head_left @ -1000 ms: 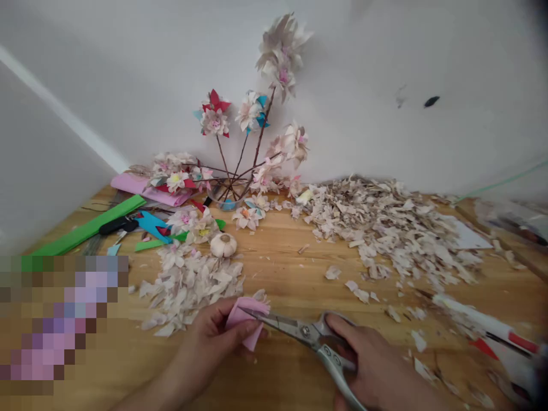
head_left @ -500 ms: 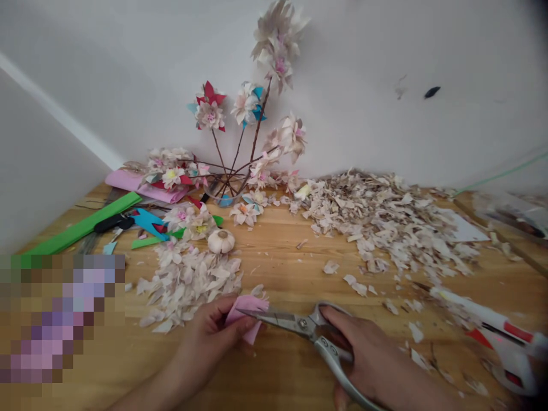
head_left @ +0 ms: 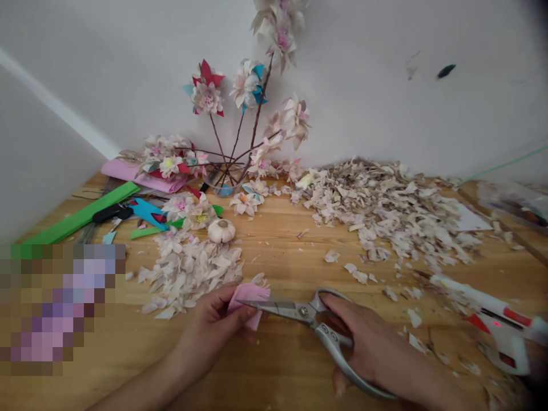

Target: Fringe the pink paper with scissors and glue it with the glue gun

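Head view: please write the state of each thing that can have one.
Pink piece, pinched in left hand, edge fringed
Scissors, in right hand, handles spread
Glue gun, red light lit
Garlic bulb, whole
Flower stems, leaning in clear bowl
Pink sheet, folded
Pale flakes, loose, heaped

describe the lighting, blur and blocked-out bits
Head view: dim light, a pale streak on the left wall; head view: pixel blocks cover part of the tabletop; head view: the scissors look sharper than the glue gun near the dark right edge.
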`<state>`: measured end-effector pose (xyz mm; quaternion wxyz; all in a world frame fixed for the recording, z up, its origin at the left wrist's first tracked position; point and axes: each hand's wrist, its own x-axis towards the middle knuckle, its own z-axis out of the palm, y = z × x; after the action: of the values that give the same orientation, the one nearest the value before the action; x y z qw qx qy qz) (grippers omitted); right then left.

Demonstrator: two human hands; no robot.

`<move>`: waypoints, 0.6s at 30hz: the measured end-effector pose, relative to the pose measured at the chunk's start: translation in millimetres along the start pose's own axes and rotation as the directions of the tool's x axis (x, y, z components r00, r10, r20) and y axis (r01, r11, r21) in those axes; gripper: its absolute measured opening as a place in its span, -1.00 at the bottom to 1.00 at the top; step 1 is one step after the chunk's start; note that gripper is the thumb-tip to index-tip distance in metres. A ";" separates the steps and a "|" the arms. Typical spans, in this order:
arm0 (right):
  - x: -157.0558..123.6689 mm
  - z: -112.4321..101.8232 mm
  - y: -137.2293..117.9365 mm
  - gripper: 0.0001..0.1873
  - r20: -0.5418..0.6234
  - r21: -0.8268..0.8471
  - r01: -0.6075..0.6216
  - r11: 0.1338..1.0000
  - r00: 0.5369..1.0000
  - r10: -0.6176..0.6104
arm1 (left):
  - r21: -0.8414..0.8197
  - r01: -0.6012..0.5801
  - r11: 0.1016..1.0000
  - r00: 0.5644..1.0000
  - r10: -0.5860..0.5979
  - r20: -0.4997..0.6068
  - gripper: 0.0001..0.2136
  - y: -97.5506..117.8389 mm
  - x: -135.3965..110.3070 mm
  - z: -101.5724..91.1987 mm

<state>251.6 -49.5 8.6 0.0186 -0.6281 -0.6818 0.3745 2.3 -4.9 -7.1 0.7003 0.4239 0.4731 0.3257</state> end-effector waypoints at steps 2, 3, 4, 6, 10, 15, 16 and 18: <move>-0.7 0.6 -0.1 -0.27 -0.004 0.005 0.007 1.000 1.000 -0.007 | 0.012 0.001 1.000 1.000 -0.001 -0.004 -0.83 1.3 -0.8 0.9; -0.9 0.9 -0.1 -0.28 -0.004 0.006 0.010 1.000 1.000 -0.010 | 0.019 0.001 1.000 1.000 -0.001 -0.003 -0.83 2.1 -1.1 1.4; -0.9 1.0 0.0 -0.28 -0.004 0.006 0.011 1.000 1.000 -0.011 | 0.021 0.002 1.000 1.000 -0.001 -0.003 -0.83 2.7 -1.4 1.7; -0.8 1.1 0.3 -0.27 -0.001 0.003 0.011 1.000 1.000 -0.011 | 0.012 0.003 1.000 1.000 -0.003 0.006 -0.83 3.1 -1.5 1.9; -0.4 0.6 0.2 -0.28 -0.009 -0.014 0.009 1.000 1.000 -0.009 | -0.023 0.003 1.000 1.000 -0.003 0.018 -0.85 2.7 -0.7 1.3; -0.6 0.7 0.1 -0.42 -0.033 -0.045 0.019 0.999 0.999 -0.021 | -0.033 0.035 0.999 0.999 -0.034 0.032 -0.85 9.8 -1.7 3.0; -0.5 1.2 0.4 -0.45 -0.039 -0.051 0.020 0.999 0.999 -0.022 | -0.036 0.041 0.999 0.999 -0.040 0.033 -0.85 11.1 -2.2 3.4; -0.1 2.3 1.4 -0.47 -0.049 -0.062 0.017 0.998 0.999 -0.020 | -0.037 0.042 0.998 0.999 -0.040 0.035 -0.86 11.8 -2.9 3.6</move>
<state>251.7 -50.7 6.3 0.0196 -0.6309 -0.6982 0.3377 4.1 -3.4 5.4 0.7227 0.4065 0.4634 0.3127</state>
